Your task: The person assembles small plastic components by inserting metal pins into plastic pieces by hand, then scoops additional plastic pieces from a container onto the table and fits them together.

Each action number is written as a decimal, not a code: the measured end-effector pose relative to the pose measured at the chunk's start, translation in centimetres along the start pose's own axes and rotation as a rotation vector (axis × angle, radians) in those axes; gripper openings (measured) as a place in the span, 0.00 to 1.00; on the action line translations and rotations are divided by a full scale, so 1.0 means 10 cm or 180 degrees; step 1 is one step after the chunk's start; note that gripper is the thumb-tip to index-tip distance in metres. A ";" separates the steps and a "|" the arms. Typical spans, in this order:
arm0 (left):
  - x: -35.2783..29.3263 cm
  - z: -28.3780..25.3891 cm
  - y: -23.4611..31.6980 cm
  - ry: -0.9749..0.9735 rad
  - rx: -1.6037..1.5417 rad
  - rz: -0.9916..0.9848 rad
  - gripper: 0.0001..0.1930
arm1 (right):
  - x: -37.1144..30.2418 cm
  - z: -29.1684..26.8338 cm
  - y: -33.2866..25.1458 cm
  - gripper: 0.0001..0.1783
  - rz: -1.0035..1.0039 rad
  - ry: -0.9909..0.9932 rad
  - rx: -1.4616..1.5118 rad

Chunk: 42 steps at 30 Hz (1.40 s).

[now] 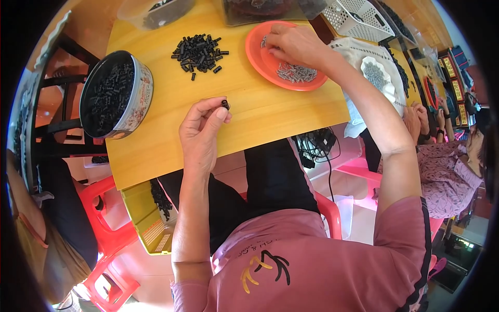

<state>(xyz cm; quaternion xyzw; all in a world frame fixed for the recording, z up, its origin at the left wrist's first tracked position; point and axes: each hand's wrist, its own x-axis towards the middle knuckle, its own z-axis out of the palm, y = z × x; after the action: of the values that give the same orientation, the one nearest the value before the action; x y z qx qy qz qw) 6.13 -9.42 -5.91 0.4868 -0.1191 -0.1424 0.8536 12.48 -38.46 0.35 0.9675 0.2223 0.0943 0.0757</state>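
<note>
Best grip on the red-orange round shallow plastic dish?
I'd pinch the dish by its rim, from the near left: the rim is bare there, whereas the right hand crosses the right side and small silvery pieces lie toward the near right.

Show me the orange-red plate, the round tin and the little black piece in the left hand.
Orange-red plate (264, 64): head view, on its bare inside surface.
Round tin (141, 94): head view, on its printed outer wall.
Black piece (225, 104) in the left hand (200, 130): head view, on its exposed end.
</note>
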 end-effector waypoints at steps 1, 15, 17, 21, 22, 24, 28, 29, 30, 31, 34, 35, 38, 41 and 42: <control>0.00 0.00 0.00 0.0001 -0.0005 0.0002 0.10 | -0.01 0.01 0.04 0.08 0.0134 0.0129 0.0393; 0.01 0.00 -0.02 -0.0085 -0.0063 0.0011 0.11 | -0.12 0.03 -0.04 0.07 0.0139 -0.0079 0.0517; 0.01 0.01 -0.02 -0.0073 -0.0063 -0.0007 0.11 | -0.10 0.05 -0.07 0.07 0.0135 -0.0076 0.0227; 0.01 0.00 -0.03 -0.0080 -0.0076 -0.0005 0.11 | -0.10 0.11 -0.11 0.10 -0.0081 0.0004 -0.0119; 0.01 0.00 -0.02 -0.0066 -0.0073 -0.0002 0.11 | -0.11 0.12 -0.14 0.10 -0.0042 -0.0025 -0.0137; 0.01 -0.01 -0.02 -0.0059 -0.0024 -0.0013 0.11 | -0.11 0.13 -0.17 0.10 -0.0017 -0.0054 -0.0147; 0.01 0.00 -0.01 -0.0046 -0.0001 0.0007 0.11 | -0.11 0.13 -0.18 0.09 0.0081 -0.0068 0.0149; 0.01 -0.01 -0.02 -0.0063 -0.0022 -0.0017 0.11 | -0.10 0.12 -0.19 0.09 0.0208 -0.0046 0.0426; 0.01 -0.02 -0.02 -0.0080 -0.0042 -0.0041 0.11 | -0.08 0.13 -0.19 0.09 0.0194 -0.0046 0.0431; 0.01 -0.01 -0.02 -0.0083 -0.0048 -0.0040 0.11 | -0.07 0.13 -0.17 0.09 0.0270 -0.0024 0.0692; 0.01 0.00 -0.01 -0.0089 -0.0041 -0.0060 0.11 | -0.04 0.11 -0.07 0.10 0.0488 0.0201 0.1179; 0.01 0.00 -0.01 -0.0104 -0.0029 -0.0062 0.11 | -0.04 0.09 -0.04 0.10 0.0627 0.0408 0.1411; 0.01 -0.01 0.00 -0.0124 -0.0008 -0.0053 0.11 | -0.03 -0.02 0.07 0.11 0.0783 0.0286 0.1414; 0.00 -0.01 0.00 -0.0098 0.0003 -0.0029 0.11 | -0.04 -0.09 0.01 0.11 0.0715 0.0003 0.1078; 0.00 0.00 0.00 -0.0064 0.0006 -0.0016 0.10 | -0.04 -0.08 -0.01 0.11 0.0716 0.0003 0.1074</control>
<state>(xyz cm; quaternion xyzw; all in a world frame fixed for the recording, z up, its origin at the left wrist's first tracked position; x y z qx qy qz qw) 6.17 -9.39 -5.91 0.4865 -0.1266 -0.1493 0.8515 11.90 -38.51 1.01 0.9851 0.1255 0.0640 -0.0986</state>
